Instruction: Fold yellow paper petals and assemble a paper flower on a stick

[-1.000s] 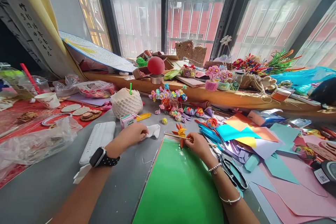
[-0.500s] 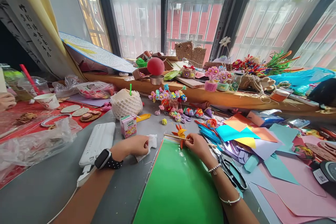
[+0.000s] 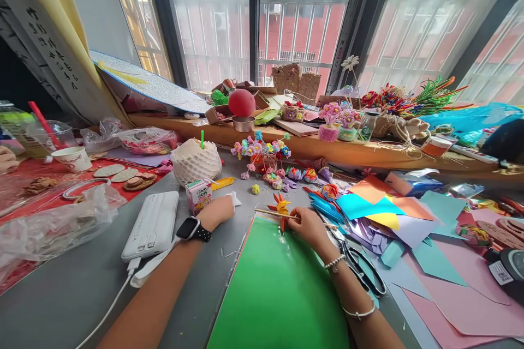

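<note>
Beside the pink drink carton (image 3: pixel 198 196), my left hand (image 3: pixel 219 210) is closed, with a crumpled white tissue (image 3: pixel 234 199) poking out past its fingers. My right hand (image 3: pixel 306 224) pinches a thin wooden stick (image 3: pixel 267 211) at the top end of a green board (image 3: pixel 282 289). Against the stick, in front of those fingers, is an orange-and-yellow folded paper flower (image 3: pixel 282 207); whether it is attached cannot be seen. Scissors (image 3: pixel 364 272) with dark handles lie under and beside my right wrist.
A white power bank (image 3: pixel 151 224) with a cable lies left of my forearm. Behind it stands a netted white fruit (image 3: pixel 195 163) with a green straw. Small fluffy flowers (image 3: pixel 262 155) stand at the back. Coloured paper sheets (image 3: pixel 458 294) cover the right side. Another person's hand (image 3: pixel 7 161) shows far left.
My left hand has moved forward and slightly right with the tissue, coming closer to the drink carton. My right hand keeps its hold on the stick in the same place.
</note>
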Motion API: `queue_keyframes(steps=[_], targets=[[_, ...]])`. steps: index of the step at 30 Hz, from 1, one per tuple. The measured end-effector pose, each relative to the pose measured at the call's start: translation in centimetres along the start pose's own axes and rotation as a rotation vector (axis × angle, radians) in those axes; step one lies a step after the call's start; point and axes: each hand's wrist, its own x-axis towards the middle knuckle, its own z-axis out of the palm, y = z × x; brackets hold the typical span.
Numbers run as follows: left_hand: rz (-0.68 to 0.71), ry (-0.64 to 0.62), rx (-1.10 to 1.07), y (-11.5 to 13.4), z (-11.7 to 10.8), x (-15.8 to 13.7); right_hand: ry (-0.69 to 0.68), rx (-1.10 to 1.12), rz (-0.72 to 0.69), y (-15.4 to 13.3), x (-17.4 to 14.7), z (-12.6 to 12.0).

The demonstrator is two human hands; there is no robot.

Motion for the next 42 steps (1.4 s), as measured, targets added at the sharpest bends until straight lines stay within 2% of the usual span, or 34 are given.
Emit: queue_keyframes(steps=[3,7,12,15,17,20,22,24,29,33,42], targets=[[-0.129,0.076,0.031,0.8,0.2,0.7,-0.005,0.004,0.003,-0.1,0.0,-0.1],[-0.159,0.174,0.0,2.4,-0.1,0.3,0.016,0.0,0.0,-0.4,-0.2,-0.3],[-0.042,0.324,-0.1,3.8,-0.6,-0.8,0.08,0.029,-0.001,-0.4,-0.3,-0.4],[0.088,0.375,-0.422,4.6,-0.4,-1.1,0.119,0.071,0.003,-0.3,-0.1,-0.5],[0.152,0.29,-0.73,5.1,0.1,-1.2,0.153,0.091,0.0,-0.2,-0.1,-0.6],[0.265,0.038,-1.112,6.2,1.2,-1.2,0.215,0.108,-0.006,-0.3,-0.1,-0.7],[0.354,-0.096,-1.266,6.8,1.9,-1.3,0.245,0.114,-0.021,-0.4,-0.1,-0.7],[0.409,-0.148,-1.345,7.3,2.3,-1.4,0.253,0.117,-0.049,-0.6,-0.3,-0.7],[0.416,-0.08,-1.409,7.4,2.2,-1.8,0.244,0.094,-0.111,-1.6,-0.8,-0.8],[0.43,0.028,-1.309,7.3,2.0,-1.8,0.252,0.046,-0.144,-1.9,-1.1,-0.6],[0.479,0.169,-1.206,7.3,3.2,-1.6,0.272,-0.054,-0.173,-1.8,-1.1,-0.4]])
